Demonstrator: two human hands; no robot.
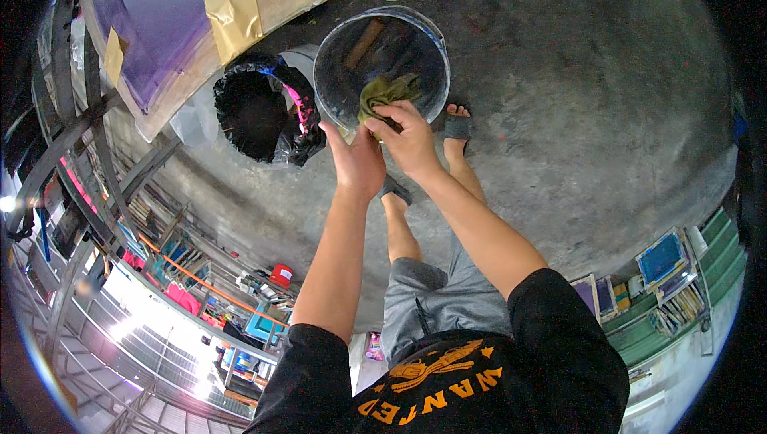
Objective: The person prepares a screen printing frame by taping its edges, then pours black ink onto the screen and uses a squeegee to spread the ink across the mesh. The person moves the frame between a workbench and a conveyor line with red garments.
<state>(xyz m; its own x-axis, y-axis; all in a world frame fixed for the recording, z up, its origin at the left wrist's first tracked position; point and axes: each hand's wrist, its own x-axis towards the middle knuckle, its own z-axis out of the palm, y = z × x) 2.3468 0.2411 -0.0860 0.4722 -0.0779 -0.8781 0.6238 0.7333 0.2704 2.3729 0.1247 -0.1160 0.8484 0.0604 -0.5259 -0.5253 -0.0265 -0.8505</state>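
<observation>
1. Nearest, between 5 and 6 o'clock from the cloth: black T-shirt [495, 370] with orange print; grey shorts [439, 298] just past it.
2. Right hand [414, 142], coming in from 5 o'clock: thumb and fingers pinched on an olive-green cloth [389, 92], bunched up.
3. Left hand [359, 167], at 7 o'clock of the cloth: palm turned partly up, thumb stuck out toward 11. Fingers mostly hidden at the cloth and right hand; can't tell if they grip.
4. Cloth sits at the fingertips, over the 6 o'clock side of a round bucket [423, 55]. Can't tell if it touches the bucket wall.
5. Bucket: pale rim, dark inside; brownish strip in it toward 11, unclear what.
6. Bin lined with a black bag [233, 103], 9 o'clock from the cloth, just beside the bucket; pink and blue streaks on its 1-to-3 o'clock side.
7. Feet in dark sandals: right foot [458, 124] just past 3 o'clock, left foot [398, 189] at 6, both on the grey concrete floor [575, 107].
8. Worktop [180, 15] at 10 o'clock: purple-stained, tan edge, brown tape pieces [234, 19] stuck along it.
9. Farther, 4 o'clock: framed panels [665, 262] by a green corrugated wall [723, 250].
10. Farther, 7 o'clock: small red item [280, 275] near cluttered shelving.
</observation>
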